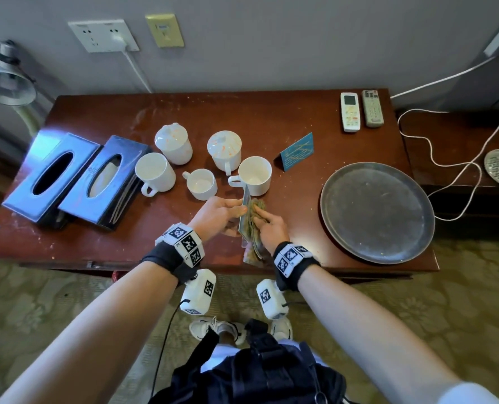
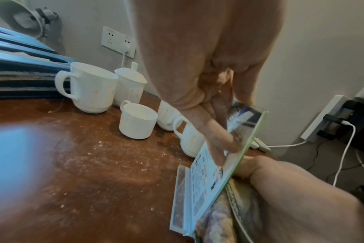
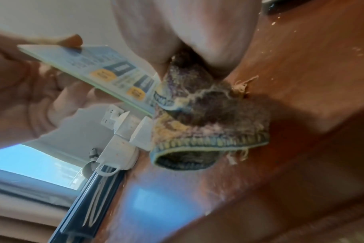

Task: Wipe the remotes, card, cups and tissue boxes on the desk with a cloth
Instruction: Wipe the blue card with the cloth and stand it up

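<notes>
My left hand grips a clear printed card upright on its edge, above the desk's front middle. My right hand holds a bunched, dirty patterned cloth pressed against the card's right face. The left wrist view shows fingers on the card, with the cloth behind it. In the right wrist view the cloth meets the card. Several white cups, two of them lidded, stand behind. A blue tent card, two remotes and two tissue boxes lie untouched.
A round grey tray sits at the desk's right front. The brown desk is speckled with crumbs. White cables trail off the right end. A lamp stands at the far left, by the wall.
</notes>
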